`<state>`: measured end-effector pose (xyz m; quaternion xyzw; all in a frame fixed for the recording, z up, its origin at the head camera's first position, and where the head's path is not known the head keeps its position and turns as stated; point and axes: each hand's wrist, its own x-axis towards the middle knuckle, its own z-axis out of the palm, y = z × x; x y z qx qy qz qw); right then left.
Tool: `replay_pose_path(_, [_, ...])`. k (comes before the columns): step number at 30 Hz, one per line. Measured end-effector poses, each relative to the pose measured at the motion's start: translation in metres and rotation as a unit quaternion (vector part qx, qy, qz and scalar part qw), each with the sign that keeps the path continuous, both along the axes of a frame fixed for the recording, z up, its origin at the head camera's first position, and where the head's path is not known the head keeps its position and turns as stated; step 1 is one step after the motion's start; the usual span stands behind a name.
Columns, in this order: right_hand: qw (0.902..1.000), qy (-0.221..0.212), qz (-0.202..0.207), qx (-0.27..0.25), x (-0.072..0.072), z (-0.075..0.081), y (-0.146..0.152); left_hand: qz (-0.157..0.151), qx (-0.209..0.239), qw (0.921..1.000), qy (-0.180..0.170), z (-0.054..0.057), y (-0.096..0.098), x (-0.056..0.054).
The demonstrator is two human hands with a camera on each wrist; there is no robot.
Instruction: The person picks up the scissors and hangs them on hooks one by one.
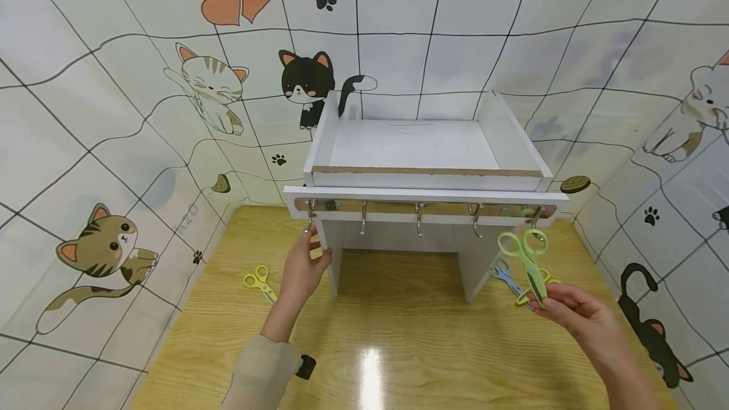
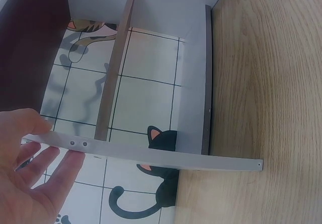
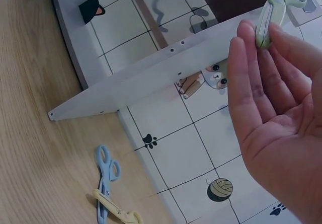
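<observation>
A white shelf (image 1: 407, 179) stands on the table, with a rail of several metal hooks (image 1: 419, 220) along its front. My left hand (image 1: 302, 271) grips the front edge of its left side panel (image 2: 151, 156), thumb on one face and fingers on the other, just under the leftmost hook. In my right hand (image 1: 581, 318), thumb and fingertips pinch a pair of green scissors (image 3: 274, 17) by the blade end. The scissors point handles-up, and one finger loop overlaps the rightmost hook (image 1: 535, 215) in the head view.
Yellow scissors (image 1: 259, 280) lie on the wooden table (image 1: 393, 328) left of the shelf. Blue scissors (image 3: 104, 173) and another yellow pair (image 3: 115, 209) lie crossed at its right. Walls printed with cats (image 1: 307, 84) close in the back and both sides.
</observation>
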<state>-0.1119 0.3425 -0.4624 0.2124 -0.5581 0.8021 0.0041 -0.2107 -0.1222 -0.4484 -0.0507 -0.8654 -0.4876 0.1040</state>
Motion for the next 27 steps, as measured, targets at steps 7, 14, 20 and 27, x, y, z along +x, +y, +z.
replay_pose_path(7, [0.9965,-0.051,-0.033,0.057,-0.001,-0.007,0.003,0.002,-0.001,1.0,0.001,-0.002,0.0,-0.001])
replay_pose_path(14, [0.9872,-0.121,-0.027,0.101,-0.003,-0.018,0.016,0.0,0.003,1.0,-0.005,-0.001,0.0,-0.001])
replay_pose_path(20, [0.9749,-0.212,-0.004,0.069,-0.011,-0.041,0.034,0.001,0.001,1.0,-0.005,-0.001,0.001,0.0])
replay_pose_path(27, [0.9556,-0.281,-0.018,0.086,-0.019,-0.062,0.046,0.005,-0.002,1.0,-0.001,-0.002,0.0,-0.001])
